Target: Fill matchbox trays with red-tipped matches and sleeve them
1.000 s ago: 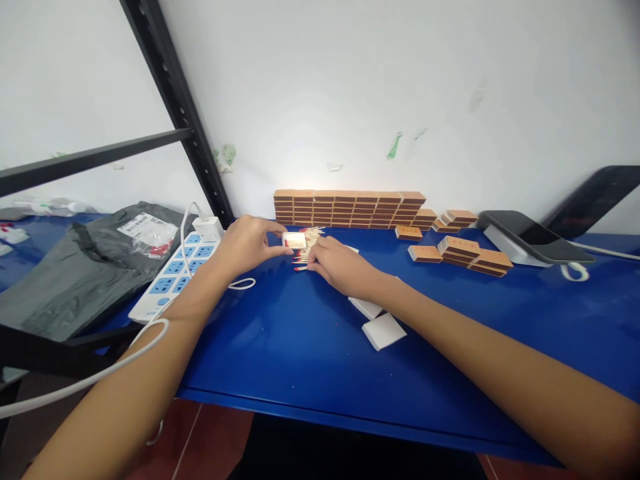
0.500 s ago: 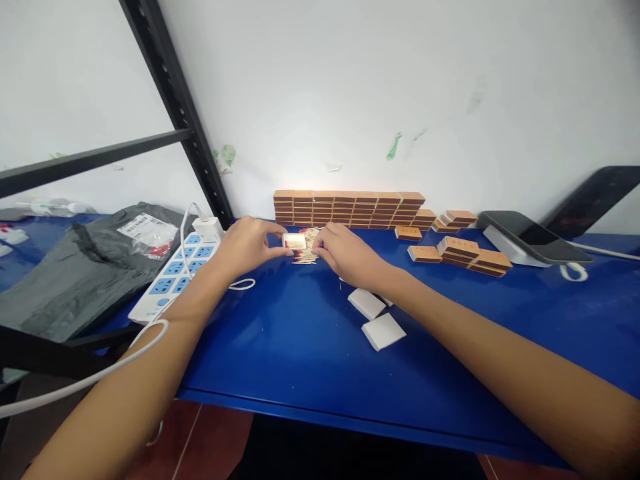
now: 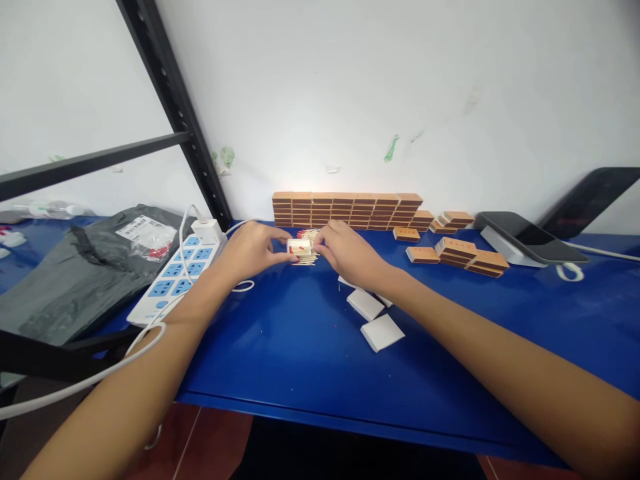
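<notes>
My left hand (image 3: 254, 248) grips a small white matchbox tray (image 3: 292, 241) by its left end, between thumb and fingers. Matches (image 3: 301, 249) with red heads lie in the tray. My right hand (image 3: 341, 250) is closed in a pinch at the tray's right end, on the matches there; its fingertips partly hide them. More loose matches (image 3: 306, 261) are spread on the blue tabletop under and behind the tray. Just below my right wrist lie several white tray-like pieces (image 3: 383, 332), one partly covered by the forearm.
A stacked wall of matchboxes (image 3: 345, 210) stands against the white wall. More matchboxes (image 3: 457, 248) sit to the right, by a phone on a stand (image 3: 525, 237). At left are a power strip (image 3: 173, 283) with white cables, a grey plastic bag (image 3: 90, 273) and a black shelf post (image 3: 175, 100).
My right hand has moved matches into the tray, where red heads now show. The tray in my left hand has shifted slightly right, closer to my right fingers.
</notes>
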The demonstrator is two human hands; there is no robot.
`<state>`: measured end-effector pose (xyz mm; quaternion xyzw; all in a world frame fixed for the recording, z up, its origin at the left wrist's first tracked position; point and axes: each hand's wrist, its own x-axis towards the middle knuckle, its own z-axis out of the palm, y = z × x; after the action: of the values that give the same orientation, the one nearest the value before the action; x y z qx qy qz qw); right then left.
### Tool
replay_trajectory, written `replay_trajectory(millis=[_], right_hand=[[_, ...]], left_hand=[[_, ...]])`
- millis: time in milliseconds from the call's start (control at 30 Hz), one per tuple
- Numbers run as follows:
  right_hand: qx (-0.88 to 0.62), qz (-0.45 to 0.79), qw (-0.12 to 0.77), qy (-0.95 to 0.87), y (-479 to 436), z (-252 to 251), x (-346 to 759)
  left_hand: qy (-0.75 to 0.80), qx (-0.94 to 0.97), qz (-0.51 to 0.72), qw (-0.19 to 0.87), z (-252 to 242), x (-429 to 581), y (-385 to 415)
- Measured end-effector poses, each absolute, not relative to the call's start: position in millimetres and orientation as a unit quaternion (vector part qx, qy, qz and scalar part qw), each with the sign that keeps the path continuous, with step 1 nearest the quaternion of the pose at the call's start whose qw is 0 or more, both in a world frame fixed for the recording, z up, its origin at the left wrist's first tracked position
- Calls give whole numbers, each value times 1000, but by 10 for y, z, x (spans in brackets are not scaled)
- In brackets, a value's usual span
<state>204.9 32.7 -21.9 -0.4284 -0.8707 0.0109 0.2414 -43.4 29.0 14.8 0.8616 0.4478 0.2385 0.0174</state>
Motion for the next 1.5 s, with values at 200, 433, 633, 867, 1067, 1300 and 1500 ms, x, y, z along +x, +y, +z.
replay_trajectory(millis=[200, 433, 633, 867, 1067, 1300, 1500], right_hand=[[-428, 1, 240, -871, 328, -241, 2047], [-417, 7, 245, -875, 325, -271, 2036], [-415, 16, 300, -858, 291, -234, 2050], [-424, 19, 291, -858, 215, -282, 1966], [-427, 22, 208, -880, 217, -353, 1931], [-417, 25, 205, -885, 202, -301, 1939], [-404, 52, 203, -890, 139, -296, 1884]], left_hand=[[434, 867, 241, 46, 82, -371, 265], [413, 864, 271, 96, 25, -333, 250], [424, 852, 290, 102, 71, -382, 276], [491, 821, 290, 18, 139, -489, 347], [498, 824, 269, 9, 136, -487, 340], [499, 825, 264, 7, 144, -485, 336], [496, 829, 257, 11, 131, -488, 346]])
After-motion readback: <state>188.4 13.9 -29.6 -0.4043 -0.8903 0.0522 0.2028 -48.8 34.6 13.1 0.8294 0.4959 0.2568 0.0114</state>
